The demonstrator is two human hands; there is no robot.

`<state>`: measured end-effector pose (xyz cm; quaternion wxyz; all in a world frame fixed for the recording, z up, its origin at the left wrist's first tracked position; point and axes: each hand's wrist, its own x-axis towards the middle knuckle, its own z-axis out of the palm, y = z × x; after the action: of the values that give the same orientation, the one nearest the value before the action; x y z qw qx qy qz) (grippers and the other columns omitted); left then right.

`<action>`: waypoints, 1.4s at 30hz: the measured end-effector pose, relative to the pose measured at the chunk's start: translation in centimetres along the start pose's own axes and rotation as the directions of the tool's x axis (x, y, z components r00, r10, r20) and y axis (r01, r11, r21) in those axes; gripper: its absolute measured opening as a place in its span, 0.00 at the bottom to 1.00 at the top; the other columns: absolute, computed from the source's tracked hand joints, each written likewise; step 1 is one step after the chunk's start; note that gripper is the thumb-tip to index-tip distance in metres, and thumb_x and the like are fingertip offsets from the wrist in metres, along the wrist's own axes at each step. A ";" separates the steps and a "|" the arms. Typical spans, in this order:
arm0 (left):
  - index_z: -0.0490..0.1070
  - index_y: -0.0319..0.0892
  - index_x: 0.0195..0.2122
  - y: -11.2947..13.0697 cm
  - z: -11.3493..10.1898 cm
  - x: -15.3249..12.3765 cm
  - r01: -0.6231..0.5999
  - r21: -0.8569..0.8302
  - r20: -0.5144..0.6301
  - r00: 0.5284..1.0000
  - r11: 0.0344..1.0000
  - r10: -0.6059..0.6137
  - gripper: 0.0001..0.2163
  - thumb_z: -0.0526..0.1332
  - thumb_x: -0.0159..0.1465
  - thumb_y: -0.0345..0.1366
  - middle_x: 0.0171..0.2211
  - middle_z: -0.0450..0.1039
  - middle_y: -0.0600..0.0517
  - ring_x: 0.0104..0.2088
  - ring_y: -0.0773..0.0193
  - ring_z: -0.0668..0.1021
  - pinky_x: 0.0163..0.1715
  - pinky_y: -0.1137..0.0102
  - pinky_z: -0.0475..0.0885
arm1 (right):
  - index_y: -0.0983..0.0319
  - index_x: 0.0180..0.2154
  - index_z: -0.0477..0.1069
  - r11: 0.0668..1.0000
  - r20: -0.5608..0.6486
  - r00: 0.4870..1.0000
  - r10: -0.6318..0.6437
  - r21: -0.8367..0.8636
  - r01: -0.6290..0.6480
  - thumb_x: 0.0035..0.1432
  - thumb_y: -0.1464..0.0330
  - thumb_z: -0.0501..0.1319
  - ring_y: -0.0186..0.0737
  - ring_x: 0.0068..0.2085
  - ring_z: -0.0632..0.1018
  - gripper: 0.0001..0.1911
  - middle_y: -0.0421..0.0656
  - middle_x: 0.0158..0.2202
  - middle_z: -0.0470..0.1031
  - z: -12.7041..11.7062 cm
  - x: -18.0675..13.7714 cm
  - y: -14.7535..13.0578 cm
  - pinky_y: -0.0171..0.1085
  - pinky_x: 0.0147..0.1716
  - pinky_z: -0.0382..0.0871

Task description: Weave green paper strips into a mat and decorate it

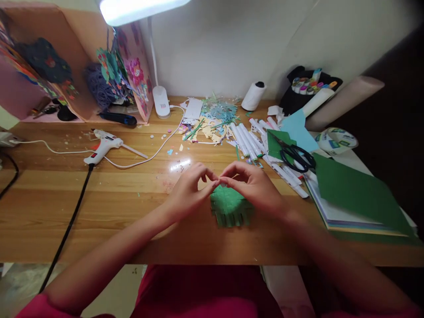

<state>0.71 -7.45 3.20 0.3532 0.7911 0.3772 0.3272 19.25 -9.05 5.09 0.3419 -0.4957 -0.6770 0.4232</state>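
My left hand and my right hand meet at the fingertips, thumb and forefinger pinched on each side. Whatever sits between the fingertips is too small to make out; a pale spot shows just below them. Under the hands lies a green woven paper mat, with loose strip ends sticking out along its near edge. My fingers hide part of its far side.
To the left lies a white glue gun with a black cord. Paper scraps and several white markers lie behind the hands. Black-handled scissors and green paper sheets are at right. A lamp hangs overhead.
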 end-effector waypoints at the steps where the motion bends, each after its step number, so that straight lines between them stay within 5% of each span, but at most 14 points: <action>1: 0.69 0.41 0.34 -0.3 0.1 -0.1 0.009 -0.004 0.020 1.000 1.000 -0.009 0.05 0.59 0.65 0.35 0.32 0.69 0.53 0.33 0.66 0.71 0.32 0.71 0.64 | 0.62 0.32 0.72 1.000 0.006 1.000 0.018 -0.006 -0.018 0.57 0.64 0.61 0.36 0.32 0.77 0.08 0.40 0.30 0.76 -0.1 -0.1 0.3 0.34 0.33 0.71; 7: 0.67 0.42 0.40 -0.9 0.2 -1.4 0.016 0.100 0.256 0.966 0.995 -0.042 0.11 0.65 0.60 0.40 0.36 0.69 0.51 0.37 0.62 0.71 0.36 0.68 0.66 | 0.63 0.32 0.73 0.990 0.099 0.985 0.139 -0.026 -0.137 0.55 0.69 0.62 0.36 0.33 0.78 0.03 0.40 0.31 0.77 -0.4 -1.3 2.4 0.33 0.32 0.71; 12: 0.66 0.42 0.42 -0.8 1.3 -2.2 -0.055 0.277 0.358 0.932 0.959 -0.050 0.19 0.67 0.55 0.46 0.41 0.66 0.47 0.43 0.54 0.68 0.40 0.62 0.67 | 0.61 0.33 0.73 0.986 0.317 0.948 0.021 -0.161 0.031 0.56 0.76 0.59 0.35 0.34 0.77 0.06 0.40 0.33 0.77 -0.3 -1.9 2.7 0.33 0.35 0.70; 18: 0.65 0.42 0.42 -1.1 2.1 -2.3 -0.086 0.349 0.353 0.935 0.933 -0.046 0.20 0.68 0.54 0.46 0.41 0.66 0.47 0.42 0.54 0.67 0.41 0.60 0.67 | 0.60 0.35 0.73 0.955 0.404 0.911 -0.081 -0.229 0.187 0.58 0.74 0.58 0.37 0.36 0.75 0.06 0.41 0.34 0.75 -0.2 -2.0 3.0 0.35 0.36 0.69; 42: 0.65 0.42 0.43 -0.7 1.9 -2.4 -0.056 0.385 0.348 0.933 0.921 -0.089 0.20 0.68 0.54 0.45 0.42 0.66 0.47 0.42 0.55 0.68 0.39 0.63 0.67 | 0.61 0.26 0.63 0.975 0.233 0.953 0.192 -0.160 -0.157 0.54 0.74 0.60 0.33 0.27 0.74 0.07 0.38 0.26 0.73 0.9 -3.1 3.0 0.32 0.26 0.66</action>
<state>0.73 -9.66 1.03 0.2549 0.8883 0.3704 0.0930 20.43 -11.78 1.88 0.1808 -0.5199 -0.6957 0.4616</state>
